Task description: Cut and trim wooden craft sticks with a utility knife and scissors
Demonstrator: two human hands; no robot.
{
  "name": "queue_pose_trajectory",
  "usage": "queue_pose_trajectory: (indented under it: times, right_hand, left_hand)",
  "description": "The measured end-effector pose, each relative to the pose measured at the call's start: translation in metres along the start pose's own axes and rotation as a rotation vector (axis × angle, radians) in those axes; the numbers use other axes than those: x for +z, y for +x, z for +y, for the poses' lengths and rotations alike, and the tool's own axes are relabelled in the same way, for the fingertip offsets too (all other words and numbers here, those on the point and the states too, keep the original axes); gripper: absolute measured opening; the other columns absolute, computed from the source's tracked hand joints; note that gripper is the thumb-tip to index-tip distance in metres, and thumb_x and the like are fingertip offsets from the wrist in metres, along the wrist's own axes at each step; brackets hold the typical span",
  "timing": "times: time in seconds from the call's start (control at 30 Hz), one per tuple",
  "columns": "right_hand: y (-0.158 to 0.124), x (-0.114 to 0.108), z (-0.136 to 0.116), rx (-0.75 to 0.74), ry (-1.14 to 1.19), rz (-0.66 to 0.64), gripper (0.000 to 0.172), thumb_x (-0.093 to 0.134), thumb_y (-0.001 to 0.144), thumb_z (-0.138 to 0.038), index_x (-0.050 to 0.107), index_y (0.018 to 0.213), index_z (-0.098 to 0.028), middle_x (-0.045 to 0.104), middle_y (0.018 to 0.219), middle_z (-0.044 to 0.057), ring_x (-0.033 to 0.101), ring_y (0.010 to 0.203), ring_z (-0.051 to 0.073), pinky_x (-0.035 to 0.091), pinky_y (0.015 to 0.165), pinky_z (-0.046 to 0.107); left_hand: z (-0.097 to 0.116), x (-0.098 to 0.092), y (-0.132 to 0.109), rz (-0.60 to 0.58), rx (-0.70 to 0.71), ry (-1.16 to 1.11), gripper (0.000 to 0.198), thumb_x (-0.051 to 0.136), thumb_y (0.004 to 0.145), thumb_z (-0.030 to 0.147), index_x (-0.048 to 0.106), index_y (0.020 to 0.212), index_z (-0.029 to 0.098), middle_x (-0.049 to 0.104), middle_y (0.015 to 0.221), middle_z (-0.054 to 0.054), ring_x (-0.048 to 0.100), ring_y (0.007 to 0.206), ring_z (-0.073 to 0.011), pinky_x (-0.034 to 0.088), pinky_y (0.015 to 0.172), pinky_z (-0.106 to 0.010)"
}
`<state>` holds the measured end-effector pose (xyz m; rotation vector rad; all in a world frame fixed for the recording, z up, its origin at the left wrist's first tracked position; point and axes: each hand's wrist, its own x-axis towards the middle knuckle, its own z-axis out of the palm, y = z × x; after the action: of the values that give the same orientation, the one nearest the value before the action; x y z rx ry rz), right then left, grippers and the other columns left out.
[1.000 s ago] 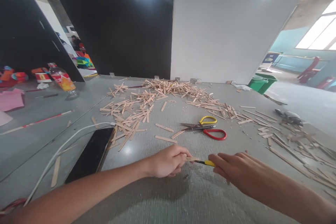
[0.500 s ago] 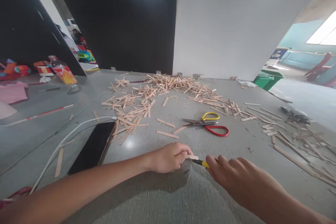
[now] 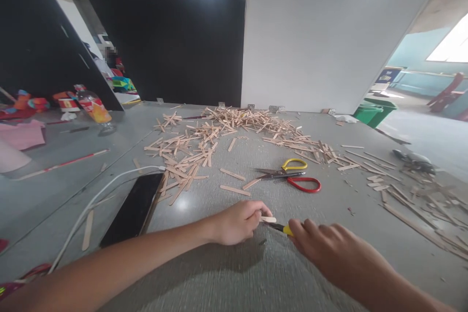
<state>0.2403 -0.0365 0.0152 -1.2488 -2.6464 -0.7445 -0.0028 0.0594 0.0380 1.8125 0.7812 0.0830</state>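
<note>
Near the table's front, my left hand [image 3: 239,223] is closed around a wooden craft stick [image 3: 269,219], whose rounded end pokes out to the right. My right hand [image 3: 318,239] grips a yellow-handled cutter knife [image 3: 288,230]. Its dark tip points left, at the underside of the stick; whether it touches the wood is hard to tell. Beyond my hands lie scissors [image 3: 281,174] with one yellow and one red handle, blades to the left. Loose craft sticks [image 3: 235,190] lie beside the blades.
A big heap of craft sticks [image 3: 248,119] spreads across the back. On the left are a phone [image 3: 133,209] with a white cable [image 3: 98,192] and a drink bottle [image 3: 93,107]. Wood strips and scraps [image 3: 420,224] cover the right. Black and white boards [image 3: 314,44] stand behind.
The whole view has shifted slightly, moving the scene a little down. Both hands keep nearly the same hold, and the left index finger looks somewhat more raised over the stick.
</note>
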Motion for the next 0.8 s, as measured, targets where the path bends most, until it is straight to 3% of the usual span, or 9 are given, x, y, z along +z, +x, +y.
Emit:
queue_pose_trajectory:
  times: [0.17,0.33,0.43,0.63,0.8]
  right_hand:
    - [0.005,0.020,0.032,-0.072,0.298,-0.091,0.028,0.034,0.114,-0.024,0.053,0.093,-0.022,0.066,0.061,-0.004,0.062,0.044,0.015,0.027,0.044,0.034]
    - [0.017,-0.009,0.023,-0.117,0.036,-0.073,0.022,0.044,0.106,-0.014,0.054,0.088,-0.024,0.064,0.061,-0.002,0.062,0.043,0.019,0.022,0.046,0.037]
    - [0.019,-0.012,0.021,-0.144,-0.010,-0.094,0.021,0.046,0.102,-0.010,0.055,0.089,-0.024,0.065,0.065,-0.001,0.063,0.044,0.021,0.021,0.047,0.037]
    - [0.013,0.014,0.038,-0.062,0.373,-0.177,0.031,0.035,0.114,-0.027,0.053,0.090,-0.022,0.066,0.060,-0.003,0.062,0.043,0.014,0.021,0.044,0.030]
    - [0.017,-0.010,0.019,-0.100,0.044,-0.074,0.022,0.045,0.101,-0.011,0.056,0.086,-0.023,0.061,0.058,0.000,0.060,0.041,0.020,0.018,0.047,0.038]
  left_hand:
    - [-0.004,0.001,0.004,0.003,-0.018,-0.006,0.035,0.038,0.108,0.034,0.062,0.125,0.016,0.038,0.058,0.009,0.041,0.049,-0.0145,0.034,0.055,-0.025]
    - [-0.006,0.001,0.006,-0.017,-0.021,-0.022,0.037,0.033,0.108,0.034,0.061,0.122,0.016,0.038,0.058,0.009,0.036,0.045,-0.0138,0.035,0.050,-0.024]
    - [-0.006,0.001,0.004,-0.002,-0.016,-0.015,0.036,0.034,0.107,0.033,0.063,0.120,0.015,0.038,0.058,0.009,0.037,0.046,-0.0135,0.034,0.051,-0.024]
    - [-0.005,0.003,0.005,0.027,-0.014,0.015,0.036,0.038,0.106,0.031,0.065,0.123,0.015,0.041,0.059,0.007,0.043,0.052,-0.0153,0.035,0.055,-0.025]
    - [-0.003,0.002,0.004,0.024,0.000,0.041,0.035,0.036,0.107,0.030,0.066,0.120,0.016,0.043,0.061,0.006,0.043,0.052,-0.0153,0.034,0.055,-0.025]
